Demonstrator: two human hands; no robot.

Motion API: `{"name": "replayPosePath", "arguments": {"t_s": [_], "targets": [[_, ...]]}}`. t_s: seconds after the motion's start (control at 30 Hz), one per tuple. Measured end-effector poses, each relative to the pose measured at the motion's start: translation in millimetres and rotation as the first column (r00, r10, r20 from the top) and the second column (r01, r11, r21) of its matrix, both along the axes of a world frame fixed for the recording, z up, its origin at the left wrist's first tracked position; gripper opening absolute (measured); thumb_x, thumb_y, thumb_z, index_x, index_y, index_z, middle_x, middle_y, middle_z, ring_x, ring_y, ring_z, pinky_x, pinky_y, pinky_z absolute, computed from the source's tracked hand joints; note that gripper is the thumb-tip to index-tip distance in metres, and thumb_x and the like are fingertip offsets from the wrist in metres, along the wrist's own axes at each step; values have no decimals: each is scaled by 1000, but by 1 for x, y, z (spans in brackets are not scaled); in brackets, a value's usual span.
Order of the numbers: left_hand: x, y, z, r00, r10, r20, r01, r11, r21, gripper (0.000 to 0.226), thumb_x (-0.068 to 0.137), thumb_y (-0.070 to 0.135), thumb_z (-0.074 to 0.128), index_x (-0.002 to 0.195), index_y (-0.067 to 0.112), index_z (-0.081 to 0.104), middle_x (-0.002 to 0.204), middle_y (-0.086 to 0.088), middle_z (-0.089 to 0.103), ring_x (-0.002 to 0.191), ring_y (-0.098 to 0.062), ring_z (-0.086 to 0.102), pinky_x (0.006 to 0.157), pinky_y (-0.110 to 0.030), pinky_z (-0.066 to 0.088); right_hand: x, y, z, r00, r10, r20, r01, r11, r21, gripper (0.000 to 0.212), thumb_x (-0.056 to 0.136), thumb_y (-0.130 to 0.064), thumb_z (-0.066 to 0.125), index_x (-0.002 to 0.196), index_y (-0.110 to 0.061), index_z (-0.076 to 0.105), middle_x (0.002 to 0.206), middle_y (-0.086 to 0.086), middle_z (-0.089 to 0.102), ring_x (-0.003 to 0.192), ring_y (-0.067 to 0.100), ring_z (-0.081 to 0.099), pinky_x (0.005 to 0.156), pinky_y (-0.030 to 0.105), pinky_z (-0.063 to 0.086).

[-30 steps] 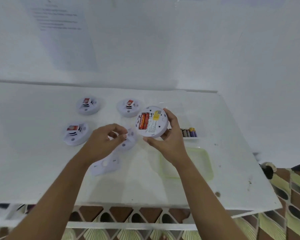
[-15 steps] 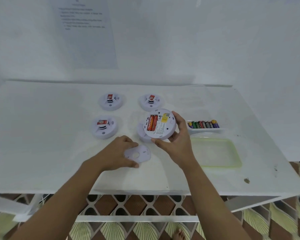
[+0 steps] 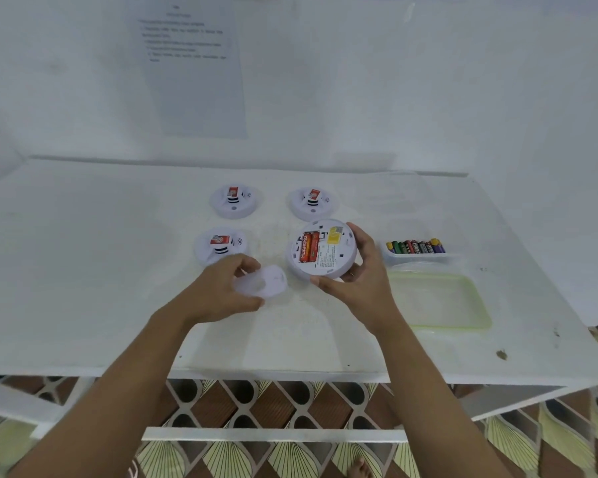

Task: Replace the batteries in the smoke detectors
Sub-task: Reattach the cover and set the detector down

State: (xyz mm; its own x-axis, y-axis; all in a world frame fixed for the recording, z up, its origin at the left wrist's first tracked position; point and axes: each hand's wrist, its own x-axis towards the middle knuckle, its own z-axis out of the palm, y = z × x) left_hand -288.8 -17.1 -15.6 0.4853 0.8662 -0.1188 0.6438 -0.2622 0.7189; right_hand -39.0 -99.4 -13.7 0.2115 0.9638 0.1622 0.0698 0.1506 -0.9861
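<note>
Orange batteries sit exposed in the back of the smoke detector. The right hand grips it by the rim, thumb on the near edge and fingers round the far side, with the back face turned up. The white backplate is off it, pinched between the thumb and fingers of the left hand just left of the held detector. I cannot tell whether it touches the table. With the compartment open, the old pair can likely come out next.

A second ago the left hand was up beside the detector. Half a second ago it lay over the plate on the table, and now it holds the plate at its edge.

Right of the gripping hand, apart from it, spare batteries lie in a white tray, with a green tray nearer. Three other detectors lie beyond and left.
</note>
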Motion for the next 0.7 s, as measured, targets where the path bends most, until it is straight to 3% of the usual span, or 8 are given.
{"name": "replayPosePath", "arguments": {"t_s": [0.1,0.23,0.4,0.53,0.7], "targets": [[-2,3,11,992,82,93,-83,997,6,71,75,27,83,135,32,46,117,11,52,106,-8,54,78,-18,45,-1,1,1,1000,28,-11,-28,1000,-8,92,70,9,86,146,-15,41,141,-4,54,119,-1,60,86,22,57],[2,6,24,967,125,223,-138,989,46,61,67,37,76,124,32,57,120,11,57,108,-8,58,90,-29,51,-2,2,2,999,28,-17,-28,999,-24,91,69,6,87,145,-19,43,138,-8,56,119,4,61,90,27,58],[19,1,42,906,113,408,-128,992,10,57,69,37,78,123,33,61,110,16,61,100,-10,59,85,-37,56,-1,2,3,997,81,-15,-82,996,-42,90,69,4,88,143,-24,46,138,-7,57,122,12,62,89,30,59],[35,-2,52,936,-24,351,-14,994,104,60,74,29,85,128,33,59,116,16,60,101,-1,57,87,-22,48,-1,1,5,985,169,-17,-170,983,-66,91,70,7,87,145,-22,45,141,0,55,123,24,62,90,45,60],[46,-1,56,972,-93,214,65,988,138,62,69,36,86,125,37,60,118,22,58,108,2,55,76,0,39,-1,3,7,976,219,2,-218,973,-78,90,69,6,87,144,-22,46,139,-1,58,122,24,63,92,46,59]]}}
